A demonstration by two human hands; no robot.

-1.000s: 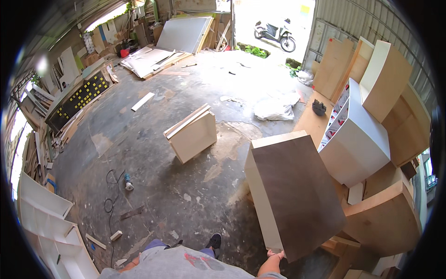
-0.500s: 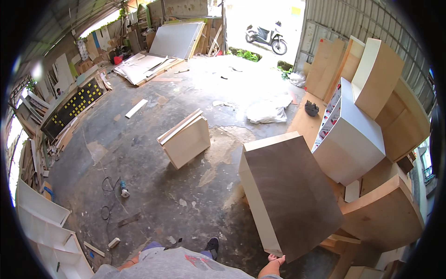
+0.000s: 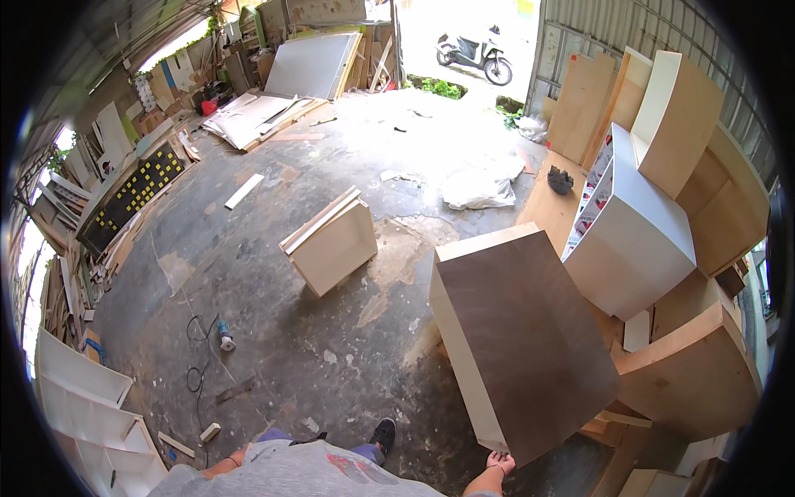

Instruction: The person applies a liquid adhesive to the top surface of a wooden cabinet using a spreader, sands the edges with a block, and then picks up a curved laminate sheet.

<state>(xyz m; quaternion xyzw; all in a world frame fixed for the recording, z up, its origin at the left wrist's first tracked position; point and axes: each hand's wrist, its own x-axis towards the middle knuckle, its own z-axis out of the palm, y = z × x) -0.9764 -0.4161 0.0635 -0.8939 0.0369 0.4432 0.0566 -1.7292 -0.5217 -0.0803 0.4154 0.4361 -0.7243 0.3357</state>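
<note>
A large box-shaped wooden cabinet with a dark brown top panel and pale sides stands on the right. My right hand is at its near lower corner, fingers curled against the edge. My left hand hangs low beside my grey shirt; only part of it and the wrist show, and its fingers are hidden. No object can be seen in it. In the middle of the floor stand several pale panels, leaning together as a smaller boxy piece.
A blue power tool with a black cord lies left on the concrete floor. A white cabinet and wooden pieces crowd the right wall. White shelving stands at lower left. A white plastic bundle lies farther off; a scooter stands outside.
The view has shifted slightly. My right hand stays at the corner of the brown-topped cabinet, and my left hand shows a little more.
</note>
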